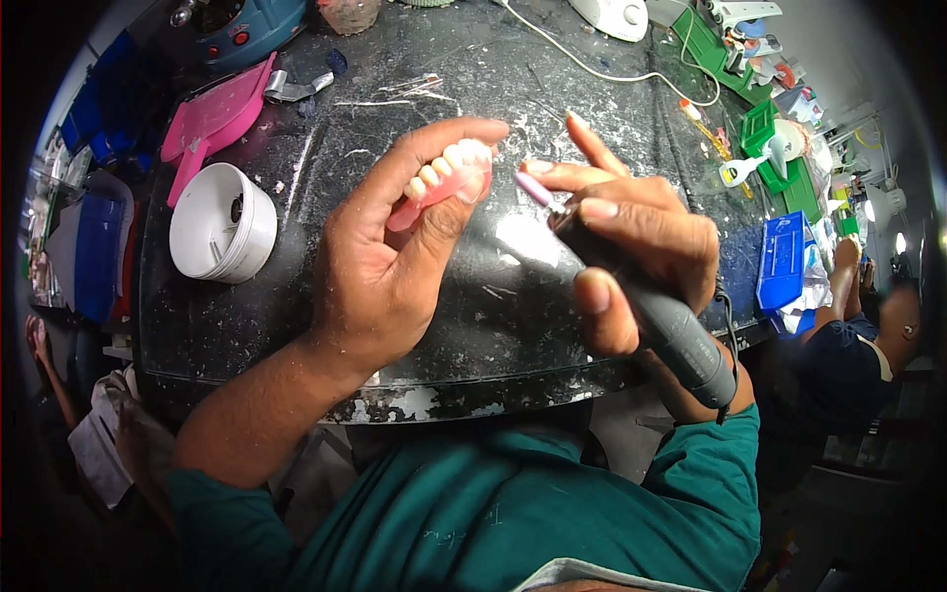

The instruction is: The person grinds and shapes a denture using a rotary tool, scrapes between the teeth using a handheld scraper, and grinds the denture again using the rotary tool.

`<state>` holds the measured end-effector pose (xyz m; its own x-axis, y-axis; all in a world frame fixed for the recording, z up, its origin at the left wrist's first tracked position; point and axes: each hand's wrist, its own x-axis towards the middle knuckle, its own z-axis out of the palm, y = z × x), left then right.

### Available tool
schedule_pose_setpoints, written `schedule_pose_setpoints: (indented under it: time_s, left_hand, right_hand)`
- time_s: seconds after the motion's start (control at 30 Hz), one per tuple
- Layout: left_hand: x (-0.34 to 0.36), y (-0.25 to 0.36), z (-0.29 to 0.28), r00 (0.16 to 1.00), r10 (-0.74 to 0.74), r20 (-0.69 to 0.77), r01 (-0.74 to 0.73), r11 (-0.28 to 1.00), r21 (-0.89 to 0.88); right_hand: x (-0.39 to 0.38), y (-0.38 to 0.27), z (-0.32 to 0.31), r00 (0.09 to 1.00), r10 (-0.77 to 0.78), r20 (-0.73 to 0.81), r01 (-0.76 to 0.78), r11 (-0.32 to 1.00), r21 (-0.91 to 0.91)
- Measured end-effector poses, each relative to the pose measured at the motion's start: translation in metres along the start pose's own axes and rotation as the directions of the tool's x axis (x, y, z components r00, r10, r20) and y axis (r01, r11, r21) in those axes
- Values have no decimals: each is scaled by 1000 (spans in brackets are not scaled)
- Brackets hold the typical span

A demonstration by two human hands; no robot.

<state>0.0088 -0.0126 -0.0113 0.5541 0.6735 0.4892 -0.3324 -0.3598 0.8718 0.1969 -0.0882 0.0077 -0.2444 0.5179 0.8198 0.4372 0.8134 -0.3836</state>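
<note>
My left hand [390, 247] is closed round a denture [441, 185] with a pink base and a row of cream teeth. Its teeth face up and away from me, and my thumb presses on the pink base. In my right hand [651, 232] is a black rotary handpiece [681, 340], gripped between thumb and fingers. A pinkish-lilac grinding bit [534, 188] sticks out of its tip toward the denture. A small gap separates the bit from the denture. A cord runs from the handpiece's rear end beside my right forearm.
A white tub [223, 223] and a pink dustpan [218, 118] stand at the left of the dusty black table [473, 360]. Blue [784, 259] and green bins [760, 133] line the right side. A white cord [602, 74] crosses the back. Another person [868, 335] sits at the far right.
</note>
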Motion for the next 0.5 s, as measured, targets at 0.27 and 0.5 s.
schedule_pose_setpoints:
  time_s: [0.27, 0.5]
  left_hand:
    - [1, 4, -2, 994, -104, -18, 105, 993, 57]
    - [-1, 9, -12, 988, -149, 51, 146, 988, 51]
  right_hand:
    - [-10, 10, 9, 978, 88, -187, -89, 996, 4]
    - [-6, 4, 12, 972, 154, -178, -146, 987, 61]
